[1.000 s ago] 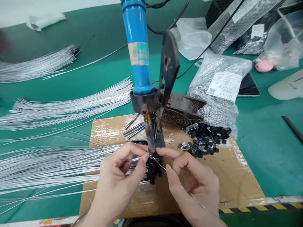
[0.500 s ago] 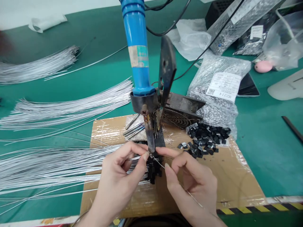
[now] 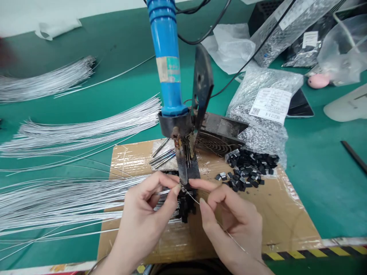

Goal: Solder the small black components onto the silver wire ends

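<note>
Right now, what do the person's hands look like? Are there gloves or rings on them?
No gloves and no rings that I can see. The left hand and the right hand are both bare, with slim fingers and plain nails without polish. No sleeves, watch or markings show on them, and the wrists are bare down to the bottom edge of the picture.

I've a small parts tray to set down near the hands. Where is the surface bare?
Bare cardboard lies right of the right hand, below the black parts pile; bare green mat runs from there to the black rod. Left is crowded with wire bundles, the middle by the soldering iron, the back right by bags.
</note>
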{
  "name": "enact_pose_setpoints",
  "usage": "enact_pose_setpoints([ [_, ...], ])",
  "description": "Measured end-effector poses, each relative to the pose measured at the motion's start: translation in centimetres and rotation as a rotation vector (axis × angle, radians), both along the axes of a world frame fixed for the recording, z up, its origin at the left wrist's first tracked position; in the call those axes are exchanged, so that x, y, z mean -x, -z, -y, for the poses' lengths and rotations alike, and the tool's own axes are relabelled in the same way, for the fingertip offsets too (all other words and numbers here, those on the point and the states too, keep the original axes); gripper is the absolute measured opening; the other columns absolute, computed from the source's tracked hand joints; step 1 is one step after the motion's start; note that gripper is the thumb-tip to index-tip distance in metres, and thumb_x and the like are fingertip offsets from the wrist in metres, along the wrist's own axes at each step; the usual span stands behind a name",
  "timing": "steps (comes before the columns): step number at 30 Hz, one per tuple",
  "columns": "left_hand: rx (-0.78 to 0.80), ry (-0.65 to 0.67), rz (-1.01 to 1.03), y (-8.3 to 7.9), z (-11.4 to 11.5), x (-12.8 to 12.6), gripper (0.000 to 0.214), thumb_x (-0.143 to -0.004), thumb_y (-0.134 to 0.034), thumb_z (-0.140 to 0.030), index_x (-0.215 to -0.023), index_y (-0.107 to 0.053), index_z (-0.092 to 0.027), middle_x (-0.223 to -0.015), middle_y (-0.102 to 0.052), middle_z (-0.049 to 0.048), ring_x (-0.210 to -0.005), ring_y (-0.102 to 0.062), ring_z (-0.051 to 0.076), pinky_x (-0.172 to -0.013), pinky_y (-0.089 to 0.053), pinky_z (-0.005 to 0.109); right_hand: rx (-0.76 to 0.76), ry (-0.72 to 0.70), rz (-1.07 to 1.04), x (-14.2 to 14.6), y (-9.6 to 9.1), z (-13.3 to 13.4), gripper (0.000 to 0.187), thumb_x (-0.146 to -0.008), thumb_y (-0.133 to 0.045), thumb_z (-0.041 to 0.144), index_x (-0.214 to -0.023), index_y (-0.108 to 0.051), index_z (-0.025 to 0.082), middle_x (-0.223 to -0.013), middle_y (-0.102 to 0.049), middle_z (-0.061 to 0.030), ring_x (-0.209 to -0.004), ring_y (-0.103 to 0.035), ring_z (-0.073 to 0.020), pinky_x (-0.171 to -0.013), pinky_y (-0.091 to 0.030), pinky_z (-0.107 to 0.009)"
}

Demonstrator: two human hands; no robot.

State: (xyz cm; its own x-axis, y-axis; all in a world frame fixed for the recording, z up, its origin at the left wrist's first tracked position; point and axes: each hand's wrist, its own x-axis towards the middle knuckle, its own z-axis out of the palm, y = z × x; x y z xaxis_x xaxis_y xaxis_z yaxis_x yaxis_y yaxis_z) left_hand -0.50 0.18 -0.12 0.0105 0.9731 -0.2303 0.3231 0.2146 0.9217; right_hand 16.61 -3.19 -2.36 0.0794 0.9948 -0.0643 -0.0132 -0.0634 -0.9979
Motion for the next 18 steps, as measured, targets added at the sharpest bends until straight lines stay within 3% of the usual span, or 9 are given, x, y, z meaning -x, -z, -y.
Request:
enact_pose_setpoints([
  [12,-0.02,-0.009,0.018,-0.5,0.21,-0.13,0.014,-0.092,-0.071,-0.017,-0.08,-0.072,-0.022,-0.074,-0.068,-0.0023,-0.065,-0.06,0.011,-0.06,-0.045,0.018,0.011,0.01,-0.038,0.22,-0.12,0.07,0.022,-0.093,-0.067,0.014,-0.074,-0.058,0.022,-0.123,-0.08,-0.0103,-0.09,-0.08,-0.0209,-0.083,-0.06,-0.03],
  [18,-0.027,-0.023,0.035,-0.58,0.25,-0.22,0.013,-0.091,-0.072,-0.014,-0.079,-0.073,-0.021,-0.077,-0.071,-0.0006,-0.071,-0.067,0.013,-0.064,-0.05,0.017,0.009,-0.005,-0.055,0.19,-0.05,0.06,0.022,-0.093,-0.067,0.013,-0.075,-0.058,0.021,-0.123,-0.08,-0.0101,-0.091,-0.08,-0.0198,-0.094,-0.06,-0.032],
])
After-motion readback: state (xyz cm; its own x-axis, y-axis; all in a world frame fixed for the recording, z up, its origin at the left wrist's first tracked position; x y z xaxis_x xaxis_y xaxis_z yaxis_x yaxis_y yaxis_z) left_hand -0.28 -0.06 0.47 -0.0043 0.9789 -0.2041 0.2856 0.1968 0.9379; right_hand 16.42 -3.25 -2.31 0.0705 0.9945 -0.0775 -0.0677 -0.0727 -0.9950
